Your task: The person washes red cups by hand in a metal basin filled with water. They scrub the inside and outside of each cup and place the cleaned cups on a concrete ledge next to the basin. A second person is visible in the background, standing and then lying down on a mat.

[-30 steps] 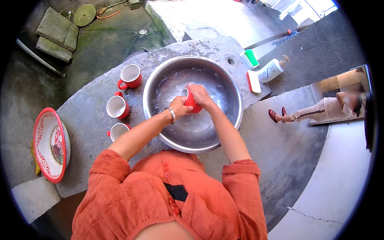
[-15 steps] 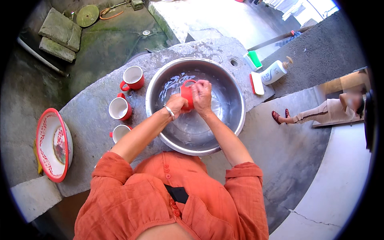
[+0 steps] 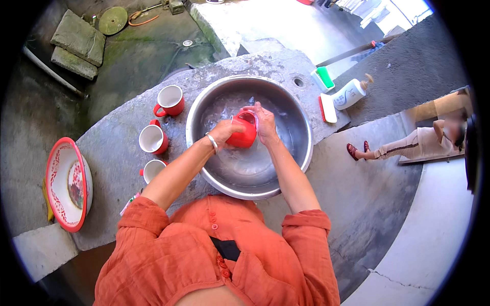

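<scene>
A red mug (image 3: 244, 133) is held over the water inside a large steel basin (image 3: 301, 153) on a stone slab. My left hand (image 3: 224, 131), with a bangle at the wrist, grips the mug's left side. My right hand (image 3: 263, 120) presses against its right side and rim. Left of the basin stand three red mugs with white insides: one at the back (image 3: 169, 100), one in the middle (image 3: 152, 138) and one nearest me (image 3: 152, 170).
A red-and-white patterned bowl (image 3: 65, 183) leans at the slab's left end. A white pump bottle (image 3: 349, 94), a green soap holder (image 3: 323, 78) and a brush (image 3: 327, 107) lie right of the basin. A person sits on a step at the far right (image 3: 418, 143).
Both hands have turned the mug in the basin and shifted it slightly; its handle now shows at the top. The three mugs beside the basin have not moved.
</scene>
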A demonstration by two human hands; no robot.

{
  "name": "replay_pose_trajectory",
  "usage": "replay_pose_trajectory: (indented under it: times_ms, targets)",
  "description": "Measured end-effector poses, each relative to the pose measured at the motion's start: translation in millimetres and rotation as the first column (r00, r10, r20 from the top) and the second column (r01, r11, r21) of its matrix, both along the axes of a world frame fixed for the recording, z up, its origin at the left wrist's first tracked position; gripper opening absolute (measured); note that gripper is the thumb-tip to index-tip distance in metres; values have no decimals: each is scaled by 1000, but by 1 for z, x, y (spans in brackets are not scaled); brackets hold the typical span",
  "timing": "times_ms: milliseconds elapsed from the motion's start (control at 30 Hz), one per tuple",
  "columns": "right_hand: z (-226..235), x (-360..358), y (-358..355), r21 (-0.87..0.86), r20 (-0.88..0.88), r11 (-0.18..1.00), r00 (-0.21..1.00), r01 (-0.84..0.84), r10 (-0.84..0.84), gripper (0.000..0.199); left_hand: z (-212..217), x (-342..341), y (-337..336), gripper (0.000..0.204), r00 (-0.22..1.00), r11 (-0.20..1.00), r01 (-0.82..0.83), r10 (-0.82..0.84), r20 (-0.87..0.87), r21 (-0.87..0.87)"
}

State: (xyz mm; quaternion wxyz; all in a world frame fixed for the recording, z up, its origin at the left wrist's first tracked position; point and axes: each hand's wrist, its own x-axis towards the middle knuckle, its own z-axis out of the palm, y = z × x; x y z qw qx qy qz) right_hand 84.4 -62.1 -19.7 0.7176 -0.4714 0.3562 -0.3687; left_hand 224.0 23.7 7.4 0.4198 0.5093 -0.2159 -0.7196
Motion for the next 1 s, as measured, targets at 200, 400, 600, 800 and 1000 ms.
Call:
replay_pose_trajectory:
  times_ms: [200, 400, 600, 800, 1000]
  targets:
    - [45, 6, 15, -251, -173, 910, 940, -331, 295, 47, -16, 1, 8, 29, 990, 990, 49, -30, 139, -134]
    - [34, -8, -2, -15, -274, 888, 856, -459, 437, 56, -10, -12, 10, 21, 914, 868, 315, -168, 369, -384]
    - [57, -8, 13, -328, -412, 771, 817, -546, 403, 58, -11, -11, 13, 17, 841, 881, 311, -80, 536, -357]
    - [47, -13, 3, -272, -416, 852, 853, -447, 314, 68, 5, -15, 19, 17, 856, 800, 336, -39, 515, -497]
    - [29, -9, 11, -446, -421, 825, 895, -345, 147, 62, 14, -13, 17, 17, 726, 826, 412, -43, 686, -384]
